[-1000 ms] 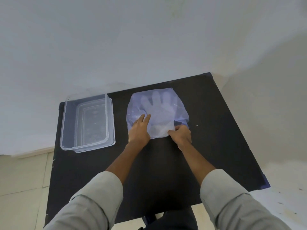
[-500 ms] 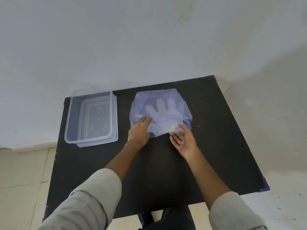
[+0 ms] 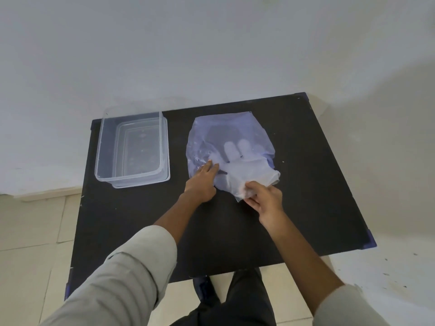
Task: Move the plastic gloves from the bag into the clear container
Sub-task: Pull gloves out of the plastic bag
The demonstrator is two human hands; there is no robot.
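A thin bluish plastic bag lies flat on the black table. Whitish plastic gloves stick halfway out of its near opening, their fingers still under the bag film. My left hand lies flat on the bag's near left part, pressing it to the table. My right hand pinches the cuff end of the gloves just in front of the bag. An empty clear container stands on the table to the left of the bag.
The table's back edge meets a pale wall. Tiled floor shows to the left, and my dark trousers and a shoe show below the table's near edge.
My right hand has closed on the gloves' cuff and drawn them toward me, partway out of the bag. My left hand has stayed pressing the bag.
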